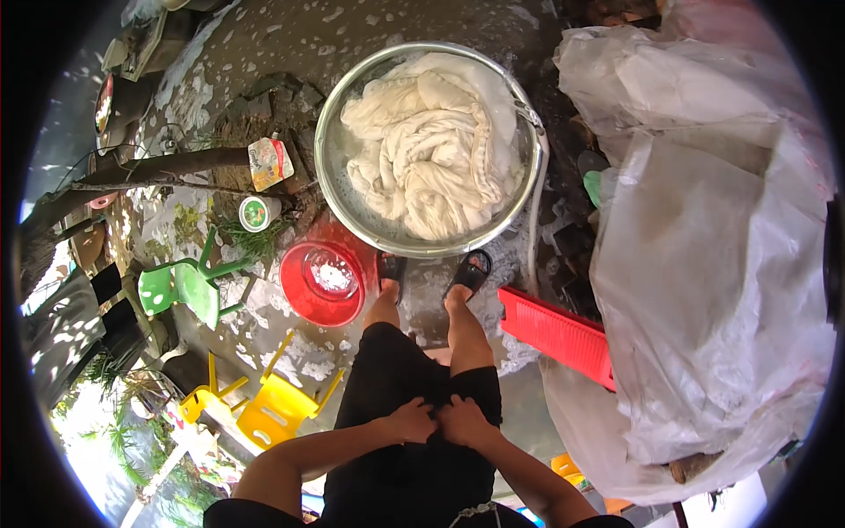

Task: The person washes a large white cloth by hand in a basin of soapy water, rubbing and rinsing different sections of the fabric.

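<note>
Both hands are at the front of the person's black shorts [389, 369]. My left hand [414, 420] and my right hand [464, 420] are curled close together at the dark cloth, and whether they grip it is hard to tell. Beyond the sandalled feet stands a large round metal basin [321, 155] with cream-white wet cloth [429, 152] heaped in cloudy, sudsy water. A red plastic bucket [290, 300] with water in it is beside the foot at the left. To the right of the feet lies a red ribbed plastic washboard [554, 335].
Green [191, 284] and yellow [274, 412] plastic chairs are at the left, near a tree trunk [158, 165]. A detergent pouch [269, 163] and a white tub [257, 214] are by it. Plastic sheeting [680, 264] covers the right side. A hose [538, 218] runs beside the basin; the ground is wet.
</note>
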`<move>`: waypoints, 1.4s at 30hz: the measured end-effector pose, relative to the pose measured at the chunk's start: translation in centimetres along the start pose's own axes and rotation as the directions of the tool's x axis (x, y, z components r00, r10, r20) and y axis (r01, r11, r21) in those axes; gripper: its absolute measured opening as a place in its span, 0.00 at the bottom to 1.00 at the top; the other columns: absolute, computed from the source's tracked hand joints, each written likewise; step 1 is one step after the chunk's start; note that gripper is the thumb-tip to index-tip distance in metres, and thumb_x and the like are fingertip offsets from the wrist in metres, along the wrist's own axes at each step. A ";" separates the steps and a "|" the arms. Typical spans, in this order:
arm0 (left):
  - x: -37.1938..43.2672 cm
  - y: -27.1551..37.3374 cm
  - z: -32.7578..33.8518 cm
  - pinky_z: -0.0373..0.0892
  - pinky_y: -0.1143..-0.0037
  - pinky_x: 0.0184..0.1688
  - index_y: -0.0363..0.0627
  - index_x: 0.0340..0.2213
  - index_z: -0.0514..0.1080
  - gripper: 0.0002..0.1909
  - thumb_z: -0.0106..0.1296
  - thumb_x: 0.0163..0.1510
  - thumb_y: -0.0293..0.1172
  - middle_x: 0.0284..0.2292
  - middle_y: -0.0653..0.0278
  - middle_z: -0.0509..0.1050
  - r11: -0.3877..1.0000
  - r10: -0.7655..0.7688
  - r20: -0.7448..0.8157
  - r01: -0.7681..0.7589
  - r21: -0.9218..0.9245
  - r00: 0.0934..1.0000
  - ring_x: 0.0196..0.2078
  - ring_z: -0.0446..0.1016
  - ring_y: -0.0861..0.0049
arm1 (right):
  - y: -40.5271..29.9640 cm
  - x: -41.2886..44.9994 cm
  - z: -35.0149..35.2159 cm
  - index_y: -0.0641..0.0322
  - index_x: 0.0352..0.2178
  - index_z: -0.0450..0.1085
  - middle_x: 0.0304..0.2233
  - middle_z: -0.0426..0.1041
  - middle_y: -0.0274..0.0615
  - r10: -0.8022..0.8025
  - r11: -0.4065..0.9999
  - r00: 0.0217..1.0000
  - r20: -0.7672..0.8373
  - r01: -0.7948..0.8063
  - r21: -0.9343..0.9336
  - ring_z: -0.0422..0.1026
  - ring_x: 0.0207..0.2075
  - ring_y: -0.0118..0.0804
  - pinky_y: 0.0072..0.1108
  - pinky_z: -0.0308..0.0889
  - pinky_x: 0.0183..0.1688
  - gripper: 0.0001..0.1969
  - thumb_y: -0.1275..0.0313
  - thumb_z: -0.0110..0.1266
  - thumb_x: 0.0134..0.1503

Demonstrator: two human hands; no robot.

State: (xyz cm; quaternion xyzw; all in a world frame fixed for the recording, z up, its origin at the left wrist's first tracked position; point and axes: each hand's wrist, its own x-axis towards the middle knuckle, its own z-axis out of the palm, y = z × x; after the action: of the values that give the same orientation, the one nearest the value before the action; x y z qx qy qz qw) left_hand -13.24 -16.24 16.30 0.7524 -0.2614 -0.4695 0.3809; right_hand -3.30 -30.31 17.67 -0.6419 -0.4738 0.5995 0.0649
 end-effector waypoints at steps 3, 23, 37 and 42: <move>3.1 -3.1 1.0 0.63 0.64 0.44 0.45 0.31 0.72 0.13 0.46 0.44 0.38 0.34 0.53 0.73 0.992 0.089 0.223 -0.066 -0.106 0.971 0.43 0.69 0.61 | 2.1 2.0 -0.8 0.53 0.30 0.70 0.29 0.72 0.38 -0.118 0.985 0.991 0.071 0.126 -0.120 0.67 0.37 0.40 0.31 0.64 0.33 0.10 0.67 0.46 0.45; 12.4 -28.5 -21.6 0.69 0.75 0.30 0.43 0.30 0.71 0.07 0.45 0.49 0.27 0.24 0.59 0.74 0.625 0.426 -0.521 -0.657 -0.422 0.740 0.26 0.73 0.72 | 34.6 26.0 9.9 0.62 0.28 0.67 0.22 0.66 0.32 0.804 0.088 0.548 -0.230 0.274 0.958 0.64 0.25 0.25 0.19 0.61 0.27 0.09 0.73 0.39 0.55; 12.3 -54.7 -14.2 0.64 0.67 0.43 0.36 0.48 0.57 0.33 0.57 0.41 0.35 0.39 0.48 0.65 0.774 -0.623 -0.707 -0.137 -0.618 -0.335 0.44 0.65 0.61 | 39.0 25.6 12.7 0.66 0.31 0.69 0.26 0.70 0.38 0.786 0.125 0.613 -0.080 -0.031 0.992 0.67 0.27 0.27 0.22 0.65 0.29 0.08 0.73 0.44 0.53; 10.3 -44.8 -17.4 0.65 0.65 0.42 0.40 0.41 0.66 0.29 0.58 0.39 0.46 0.38 0.55 0.66 0.820 -0.513 -0.845 0.378 -0.430 0.152 0.43 0.65 0.56 | 41.7 20.9 11.8 0.67 0.32 0.69 0.27 0.71 0.41 0.770 0.250 0.638 -0.012 -0.284 0.926 0.69 0.28 0.28 0.23 0.66 0.30 0.08 0.73 0.46 0.53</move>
State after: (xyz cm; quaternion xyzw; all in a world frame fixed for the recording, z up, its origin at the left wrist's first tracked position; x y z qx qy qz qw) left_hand 8.48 7.42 -20.87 0.8967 0.2723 -0.0457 0.3458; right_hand 5.49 -44.27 -27.48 -0.7611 0.1850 0.5569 0.2763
